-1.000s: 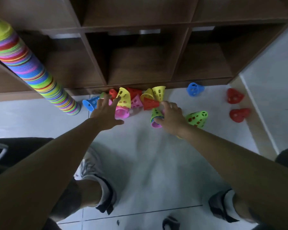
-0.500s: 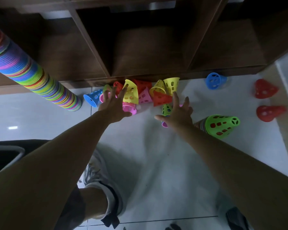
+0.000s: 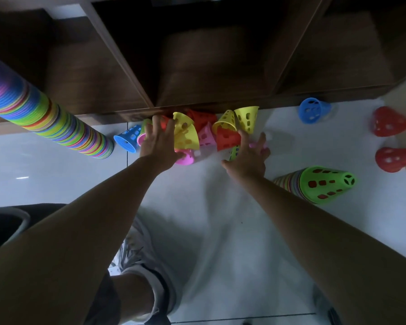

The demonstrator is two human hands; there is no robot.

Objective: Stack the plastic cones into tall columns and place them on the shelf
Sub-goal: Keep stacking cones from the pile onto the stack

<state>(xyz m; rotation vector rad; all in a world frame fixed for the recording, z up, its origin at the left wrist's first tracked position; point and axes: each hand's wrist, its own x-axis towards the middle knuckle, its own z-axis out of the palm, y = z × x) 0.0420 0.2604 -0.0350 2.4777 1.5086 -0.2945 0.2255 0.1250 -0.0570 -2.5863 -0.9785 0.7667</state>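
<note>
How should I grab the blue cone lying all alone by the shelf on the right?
The blue cone lies on its side, its wide open mouth toward you and its narrow tip toward the shelf. Probably best to come from above and pinch the rim, thumb inside the mouth, fingers outside. The free floor around it leaves room for a hand.

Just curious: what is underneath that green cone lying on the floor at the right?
Under the green cone sits a short stack of nested cones; only their coloured rims show. Their number stays hidden.
</note>
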